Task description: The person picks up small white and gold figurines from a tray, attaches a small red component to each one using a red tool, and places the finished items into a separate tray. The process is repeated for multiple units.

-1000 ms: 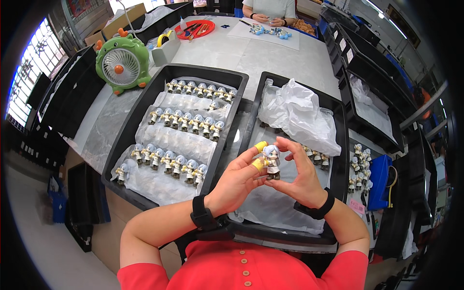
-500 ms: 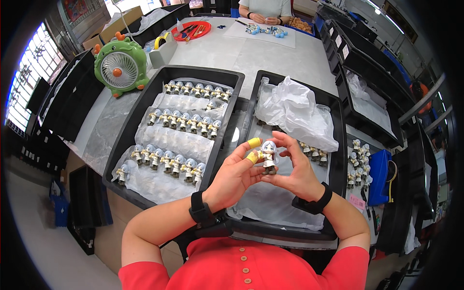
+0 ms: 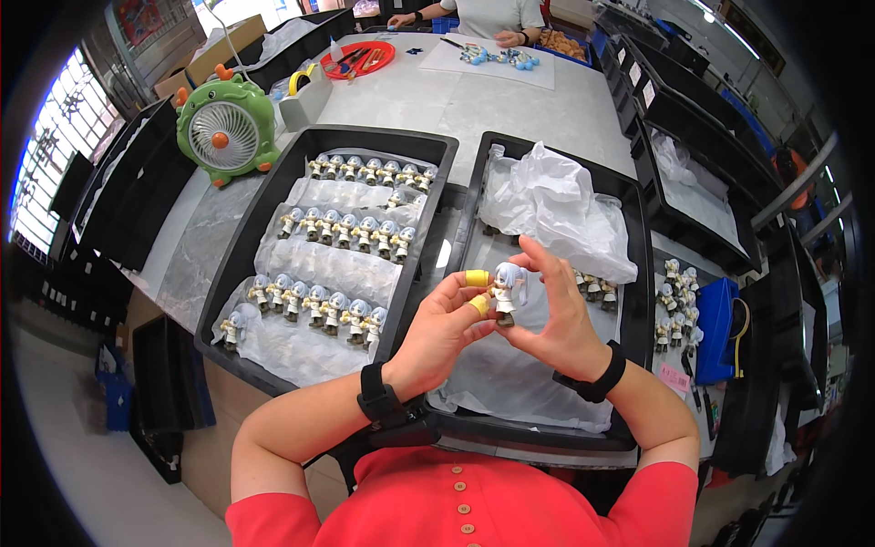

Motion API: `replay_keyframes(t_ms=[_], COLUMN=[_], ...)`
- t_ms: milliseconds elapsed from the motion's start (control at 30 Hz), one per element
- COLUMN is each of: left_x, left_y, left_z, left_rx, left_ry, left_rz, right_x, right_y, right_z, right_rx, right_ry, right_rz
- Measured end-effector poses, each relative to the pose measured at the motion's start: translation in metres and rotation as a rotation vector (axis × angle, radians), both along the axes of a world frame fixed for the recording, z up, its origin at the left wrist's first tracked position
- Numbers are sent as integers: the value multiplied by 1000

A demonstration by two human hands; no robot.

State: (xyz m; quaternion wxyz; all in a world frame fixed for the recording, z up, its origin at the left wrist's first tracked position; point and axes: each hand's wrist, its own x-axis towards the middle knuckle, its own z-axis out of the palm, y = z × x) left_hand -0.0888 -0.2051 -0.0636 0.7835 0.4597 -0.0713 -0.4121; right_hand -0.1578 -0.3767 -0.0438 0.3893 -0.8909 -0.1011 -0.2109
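Observation:
Between my two hands stands a small figurine (image 3: 507,294) with pale lilac hair, a white outfit and dark boots, held upright over the right-hand tray. My left hand (image 3: 439,330) pinches it from the side, with yellow covers on two fingers. Curved round its other side, my right hand (image 3: 567,319) has its thumb at the boots and its index finger raised near the hair. Part of the right hand's contact is hidden. Below lies a black tray (image 3: 638,365) lined with white sheeting; a crumpled white plastic sheet (image 3: 547,191) partly covers several similar figurines (image 3: 597,288).
A second black tray (image 3: 239,260) at left holds rows of similar figurines. Further left stands a green fan (image 3: 224,128). More figurines (image 3: 674,305) and a blue case (image 3: 717,330) lie at right. Across the table, a person works by a white sheet (image 3: 483,68) with blue pieces.
The figurine has turned from facing me to a side-on view, and my fingers have shifted slightly. Across the table, the other person's hands have moved apart, one reaching toward the left.

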Motion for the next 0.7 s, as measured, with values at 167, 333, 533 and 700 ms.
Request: replay_keyframes(t_ms=[167, 333, 533, 700], left_x=[-2, -7, -6, -6], left_y=[1, -2, -1, -1], left_z=[2, 9, 8, 10], left_rx=[2, -52, -52, -82], left_ry=[-155, -209, -165, -127], left_rz=[-66, -78, -149, -154], right_x=[-2, -6, -1, 0], right_y=[2, 6, 7, 1], right_z=[-1, 1, -7, -1], right_rx=[-332, -454, -103, -53], right_ry=[-189, -329, -214, -94], right_rz=[-55, -64, 76, 111])
